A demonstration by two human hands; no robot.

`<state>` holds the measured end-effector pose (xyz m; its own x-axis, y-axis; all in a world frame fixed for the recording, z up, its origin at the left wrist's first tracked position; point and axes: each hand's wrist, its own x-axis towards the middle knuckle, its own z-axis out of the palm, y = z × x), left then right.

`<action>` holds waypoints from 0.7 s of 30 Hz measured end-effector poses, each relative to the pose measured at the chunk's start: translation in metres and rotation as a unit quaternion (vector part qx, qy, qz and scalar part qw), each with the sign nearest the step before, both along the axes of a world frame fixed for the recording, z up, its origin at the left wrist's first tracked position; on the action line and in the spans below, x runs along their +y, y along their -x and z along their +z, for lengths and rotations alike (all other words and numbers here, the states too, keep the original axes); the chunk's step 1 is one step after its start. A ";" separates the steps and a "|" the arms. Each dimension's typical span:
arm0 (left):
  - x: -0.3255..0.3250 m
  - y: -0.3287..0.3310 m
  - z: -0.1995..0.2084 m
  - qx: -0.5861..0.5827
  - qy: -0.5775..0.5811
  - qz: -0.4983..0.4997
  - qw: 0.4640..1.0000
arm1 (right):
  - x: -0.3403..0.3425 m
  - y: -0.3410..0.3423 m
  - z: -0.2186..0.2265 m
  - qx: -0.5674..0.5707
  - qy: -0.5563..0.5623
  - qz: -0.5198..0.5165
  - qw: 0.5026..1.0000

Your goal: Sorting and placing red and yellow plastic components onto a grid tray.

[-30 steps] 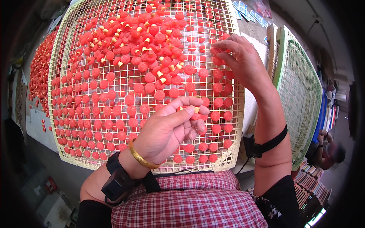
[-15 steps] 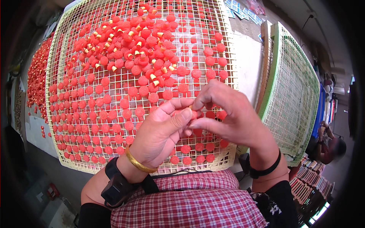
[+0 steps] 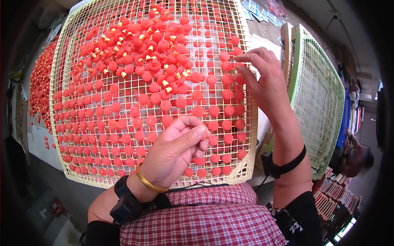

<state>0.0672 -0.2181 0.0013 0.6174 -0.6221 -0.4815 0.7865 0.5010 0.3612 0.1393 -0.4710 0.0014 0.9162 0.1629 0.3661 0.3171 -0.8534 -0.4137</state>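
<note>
Left hand (image 3: 174,153) fingers pinching red caps, right hand (image 3: 262,80) fingers narrow — over mesh tray (image 3: 82,180) (green tray (image 3: 324,102) beside)

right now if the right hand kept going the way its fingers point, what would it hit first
Probably the red round pieces on the mesh tray; the right hand points up-left at them, fingertips very near, though depth is unclear.

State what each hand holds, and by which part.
Left hand pinches small red pieces between thumb and fingers; which part cannot be told. Right hand seems empty.

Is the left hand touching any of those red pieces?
Touching: the head view shows the left hand curled over the mesh tray, thumb and fingers pinching a red piece.
</note>
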 end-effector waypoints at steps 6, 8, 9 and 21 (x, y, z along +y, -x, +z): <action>0.002 -0.002 -0.001 0.006 0.015 -0.002 1.000 | 0.010 -0.007 -0.006 0.012 0.071 0.000 0.997; 0.003 -0.003 0.000 0.005 0.012 0.002 1.000 | 0.010 -0.008 -0.006 0.019 0.086 -0.002 0.996; 0.003 -0.003 0.000 0.005 0.012 0.003 1.000 | 0.010 -0.008 -0.006 0.019 0.086 -0.001 0.996; 0.001 -0.004 -0.002 0.013 0.009 -0.003 1.000 | 0.000 -0.022 -0.007 0.013 0.063 -0.002 0.998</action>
<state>0.0714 -0.2172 -0.0003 0.6008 -0.6346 -0.4862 0.7987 0.5027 0.3308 0.1614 -0.4707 -0.0057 0.9260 0.2021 0.3188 0.3037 -0.9005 -0.3112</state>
